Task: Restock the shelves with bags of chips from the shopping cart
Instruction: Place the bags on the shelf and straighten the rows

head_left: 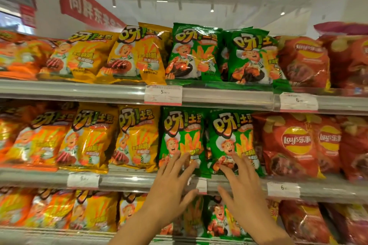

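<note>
Head-height view, close, facing perhaps slightly blurred shelves (227, 96)

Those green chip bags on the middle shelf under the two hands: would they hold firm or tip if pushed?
The left green bag looks puffed, so probably light and squashy. Its glossy film likely slides under the left hand. Standing on a narrow bottom edge, it may tip backward.

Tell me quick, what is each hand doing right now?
Left hand: open, fingers spread against a green chip bag.
Right hand: open, fingertips against the neighbouring green bag, holding nothing.
</note>
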Motion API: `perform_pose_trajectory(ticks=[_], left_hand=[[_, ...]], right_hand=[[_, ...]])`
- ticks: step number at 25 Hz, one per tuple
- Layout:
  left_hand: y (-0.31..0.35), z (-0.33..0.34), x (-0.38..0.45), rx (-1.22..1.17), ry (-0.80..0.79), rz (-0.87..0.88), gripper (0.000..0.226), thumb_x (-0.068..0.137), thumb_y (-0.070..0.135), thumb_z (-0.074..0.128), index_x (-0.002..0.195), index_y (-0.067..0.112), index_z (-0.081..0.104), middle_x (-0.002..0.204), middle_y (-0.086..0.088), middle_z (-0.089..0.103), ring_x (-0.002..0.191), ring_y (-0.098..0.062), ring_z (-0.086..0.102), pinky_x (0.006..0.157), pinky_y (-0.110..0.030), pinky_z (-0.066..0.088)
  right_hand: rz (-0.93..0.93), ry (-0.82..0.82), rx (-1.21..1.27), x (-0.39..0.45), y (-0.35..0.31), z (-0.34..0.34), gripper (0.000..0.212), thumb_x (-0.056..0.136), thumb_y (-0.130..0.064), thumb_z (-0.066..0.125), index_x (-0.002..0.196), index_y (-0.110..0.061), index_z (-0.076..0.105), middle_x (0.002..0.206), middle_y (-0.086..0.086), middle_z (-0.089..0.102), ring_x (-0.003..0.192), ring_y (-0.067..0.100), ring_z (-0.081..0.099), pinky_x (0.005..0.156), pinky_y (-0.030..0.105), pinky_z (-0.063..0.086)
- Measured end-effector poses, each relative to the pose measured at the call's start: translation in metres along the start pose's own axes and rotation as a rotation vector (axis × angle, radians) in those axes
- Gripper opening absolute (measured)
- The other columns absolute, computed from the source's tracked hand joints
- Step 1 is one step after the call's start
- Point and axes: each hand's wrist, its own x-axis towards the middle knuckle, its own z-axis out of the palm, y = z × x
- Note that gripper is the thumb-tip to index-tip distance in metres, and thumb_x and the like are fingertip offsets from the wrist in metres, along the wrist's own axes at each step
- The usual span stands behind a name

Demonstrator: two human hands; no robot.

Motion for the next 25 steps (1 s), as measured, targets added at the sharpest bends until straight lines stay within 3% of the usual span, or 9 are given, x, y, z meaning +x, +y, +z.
perform_pose_trajectory(ticks=[3,5,9,14,16,18,19,23,25], left_hand=[[-0.019,-0.011,-0.018,-0.052,0.058,-0.057,0.071,0.097,0.07,0.02,0.159,0.041,0.003,0.167,0.014,-0.007,0.153,-0.011,-0.018,0.124,-0.034,-0.003],[-0.04,-0.017,-0.037,-0.047,0.079,-0.121,0.07,0.097,0.071,0.019,0.159,0.042,0.003,0.166,0.015,-0.005,0.153,-0.012,-0.016,0.123,-0.032,-0.004],[-0.1,-0.03,-0.076,0.018,0.057,-0.281,0.072,0.099,0.068,0.024,0.16,0.037,0.003,0.168,0.009,-0.005,0.155,-0.018,-0.011,0.127,-0.044,0.007],[-0.171,-0.043,-0.102,0.085,0.071,-0.345,0.075,0.1,0.064,0.03,0.161,0.025,0.012,0.168,-0.002,0.009,0.155,-0.026,0.006,0.125,-0.044,0.012],[-0.198,-0.043,-0.104,0.131,0.061,-0.289,0.076,0.099,0.065,0.025,0.161,0.023,0.012,0.166,-0.001,0.013,0.153,-0.025,0.01,0.124,-0.043,0.014],[-0.219,-0.042,-0.105,0.088,0.026,-0.184,0.078,0.097,0.067,0.022,0.161,0.023,0.015,0.165,0.0,0.015,0.153,-0.024,0.009,0.124,-0.046,0.012],[-0.227,-0.043,-0.104,0.025,0.007,-0.12,0.078,0.097,0.067,0.023,0.161,0.023,0.016,0.165,-0.001,0.016,0.154,-0.023,0.008,0.124,-0.046,0.01],[-0.266,-0.057,-0.109,-0.259,0.025,0.141,0.071,0.098,0.062,0.04,0.157,0.026,0.029,0.161,0.0,0.026,0.152,-0.02,0.015,0.124,-0.04,0.018],[-0.288,-0.066,-0.117,-0.294,0.161,0.196,0.061,0.099,0.059,0.043,0.151,0.027,0.037,0.151,0.002,0.035,0.144,-0.02,0.028,0.119,-0.036,0.028]], right_hand=[[-0.016,0.035,0.098,0.002,-0.019,-0.004,0.046,0.099,-0.046,0.05,0.144,-0.037,0.043,0.164,-0.004,0.016,0.154,0.019,-0.001,0.125,0.044,0.016],[-0.06,0.022,0.165,0.004,-0.043,-0.001,0.044,0.1,-0.046,0.05,0.143,-0.038,0.045,0.161,-0.009,0.021,0.153,0.014,0.001,0.124,0.041,0.016],[-0.247,-0.067,0.275,0.011,-0.108,0.017,0.044,0.101,-0.047,0.047,0.144,-0.041,0.041,0.156,-0.019,0.02,0.147,-0.001,-0.001,0.123,0.032,0.014],[-0.341,-0.144,0.294,0.031,-0.174,0.031,0.059,0.101,-0.048,0.046,0.152,-0.052,0.016,0.158,-0.027,0.006,0.151,-0.001,0.0,0.122,0.028,0.017],[-0.364,-0.006,0.291,0.057,-0.2,0.028,0.06,0.099,-0.043,0.053,0.153,-0.044,0.026,0.161,-0.017,0.016,0.151,0.007,0.011,0.122,0.033,0.023],[-0.346,0.182,0.217,0.096,-0.226,0.02,0.06,0.096,-0.04,0.06,0.151,-0.03,0.04,0.156,0.002,0.034,0.146,0.025,0.029,0.117,0.041,0.032],[-0.282,0.198,0.124,0.117,-0.235,0.014,0.061,0.095,-0.044,0.06,0.15,-0.025,0.042,0.151,0.011,0.041,0.141,0.033,0.036,0.114,0.046,0.036],[0.102,-0.142,-0.23,0.168,-0.268,-0.01,0.073,0.093,-0.065,0.048,0.153,-0.025,0.037,0.149,0.017,0.048,0.136,0.036,0.045,0.108,0.045,0.043],[0.137,-0.045,-0.32,0.164,-0.288,-0.005,0.065,0.094,-0.058,0.053,0.146,-0.02,0.048,0.138,0.018,0.058,0.127,0.037,0.052,0.104,0.047,0.045]])
